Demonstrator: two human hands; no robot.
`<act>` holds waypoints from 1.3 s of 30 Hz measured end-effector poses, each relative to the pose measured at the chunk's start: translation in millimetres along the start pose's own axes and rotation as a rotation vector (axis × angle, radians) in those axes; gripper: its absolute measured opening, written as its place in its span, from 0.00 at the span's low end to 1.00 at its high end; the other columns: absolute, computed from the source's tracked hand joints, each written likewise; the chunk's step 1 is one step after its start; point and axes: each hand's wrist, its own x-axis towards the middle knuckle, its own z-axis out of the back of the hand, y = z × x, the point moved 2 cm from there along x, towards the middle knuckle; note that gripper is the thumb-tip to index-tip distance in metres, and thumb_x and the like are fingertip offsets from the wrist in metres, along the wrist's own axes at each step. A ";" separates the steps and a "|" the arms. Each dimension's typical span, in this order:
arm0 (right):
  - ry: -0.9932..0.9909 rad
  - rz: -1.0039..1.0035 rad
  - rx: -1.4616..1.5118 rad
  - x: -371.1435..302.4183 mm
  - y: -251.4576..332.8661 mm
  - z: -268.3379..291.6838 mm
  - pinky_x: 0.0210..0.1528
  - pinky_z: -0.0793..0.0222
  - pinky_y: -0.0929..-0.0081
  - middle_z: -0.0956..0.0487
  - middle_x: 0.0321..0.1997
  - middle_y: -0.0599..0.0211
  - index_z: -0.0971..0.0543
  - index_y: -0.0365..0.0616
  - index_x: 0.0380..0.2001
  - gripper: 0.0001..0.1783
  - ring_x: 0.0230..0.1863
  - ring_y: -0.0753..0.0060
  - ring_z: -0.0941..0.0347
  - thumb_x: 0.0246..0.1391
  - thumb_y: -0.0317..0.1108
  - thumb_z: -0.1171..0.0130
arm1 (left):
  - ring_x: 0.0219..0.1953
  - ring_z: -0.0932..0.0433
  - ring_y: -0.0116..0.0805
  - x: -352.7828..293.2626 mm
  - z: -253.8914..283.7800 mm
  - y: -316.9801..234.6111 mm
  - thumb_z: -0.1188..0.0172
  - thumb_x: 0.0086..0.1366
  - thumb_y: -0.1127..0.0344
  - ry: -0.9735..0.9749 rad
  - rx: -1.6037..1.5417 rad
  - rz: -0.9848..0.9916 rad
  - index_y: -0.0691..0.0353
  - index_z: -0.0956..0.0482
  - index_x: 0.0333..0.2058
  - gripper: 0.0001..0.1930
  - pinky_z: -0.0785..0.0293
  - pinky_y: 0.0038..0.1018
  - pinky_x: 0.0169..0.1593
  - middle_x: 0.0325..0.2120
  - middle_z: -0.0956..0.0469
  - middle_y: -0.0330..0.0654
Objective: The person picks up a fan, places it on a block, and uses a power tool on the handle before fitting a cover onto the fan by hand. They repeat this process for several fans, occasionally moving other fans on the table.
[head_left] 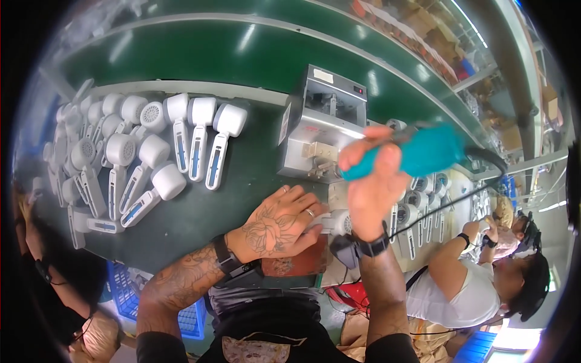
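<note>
My right hand (376, 193) is raised and closed round a teal electric screwdriver (426, 151), its black cord trailing off to the right. The screwdriver and hand are slightly blurred. My left hand (283, 222), lower and to the left, has its fingers curled over a white handheld fan (341, 222) at the bench's near edge. Most of that fan is hidden under the fingers. A brown-red pad (293, 266) lies under my left wrist. Just beyond the hands stands a grey metal screw feeder (308, 136).
Several white fans (121, 148) crowd the bench's left side; others (417, 199) lie to the right. A green conveyor belt (193, 51) runs behind. Blue crates (124, 290) sit below left. Co-workers are at the left and right, one in a white shirt (454, 287).
</note>
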 end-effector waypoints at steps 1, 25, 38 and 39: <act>0.004 0.003 0.001 2.8 -6.3 -4.7 0.28 0.33 0.72 0.28 0.23 0.64 0.30 0.35 0.41 0.27 0.24 0.71 0.31 0.65 0.54 0.46 | 0.41 0.28 0.41 -0.9 0.7 0.5 0.40 0.59 0.61 0.004 -0.006 0.004 0.59 0.22 0.46 0.16 0.30 0.39 0.49 0.38 0.25 0.40; 0.034 -0.145 -0.061 -79.2 16.6 48.6 0.23 0.37 0.72 0.33 0.19 0.67 0.34 0.39 0.42 0.39 0.18 0.71 0.36 0.57 0.71 0.48 | 0.43 0.30 0.42 3.7 -0.9 3.0 0.37 0.59 0.65 0.111 -0.108 0.084 0.59 0.22 0.46 0.15 0.33 0.37 0.49 0.39 0.28 0.41; 0.053 -0.152 -0.002 -103.7 -15.1 58.8 0.30 0.33 0.70 0.28 0.25 0.64 0.30 0.37 0.36 0.07 0.26 0.68 0.31 0.59 0.30 0.46 | 0.49 0.29 0.51 15.9 9.3 -14.0 0.37 0.56 0.68 0.120 -0.097 0.056 0.61 0.23 0.50 0.21 0.34 0.43 0.53 0.51 0.27 0.47; 0.062 -0.165 -0.001 -101.8 -9.3 57.2 0.31 0.32 0.71 0.27 0.27 0.63 0.29 0.36 0.38 0.06 0.28 0.70 0.30 0.59 0.27 0.47 | 0.48 0.28 0.51 15.8 10.5 -17.4 0.37 0.56 0.69 0.126 -0.086 0.069 0.62 0.22 0.50 0.21 0.34 0.43 0.53 0.52 0.28 0.47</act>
